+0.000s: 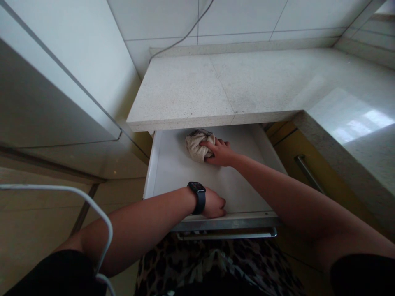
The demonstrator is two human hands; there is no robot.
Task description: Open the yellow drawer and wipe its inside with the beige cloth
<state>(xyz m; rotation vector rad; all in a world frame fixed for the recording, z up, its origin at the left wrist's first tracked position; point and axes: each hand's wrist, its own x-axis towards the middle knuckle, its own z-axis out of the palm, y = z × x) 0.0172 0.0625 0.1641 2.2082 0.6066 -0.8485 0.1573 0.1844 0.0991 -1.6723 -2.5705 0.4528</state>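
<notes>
Right hand (219, 153) clamps the cloth (197, 144) just ahead; left hand (214, 203) curls over the drawer (173, 172) rim beneath it. A slide inward could pinch fingers.

**A:** Home kitchen, right?

**B:** Yeah, pretty sure. Speckled stone desk (216, 86) running into a corner, big white wall tiles (247, 18) behind it, a pull-out drawer (173, 164) tucked right under, and a yellowish cupboard door with a metal bar handle (308, 172) beside it. Glossy floor tiles (31, 213) too.
</notes>
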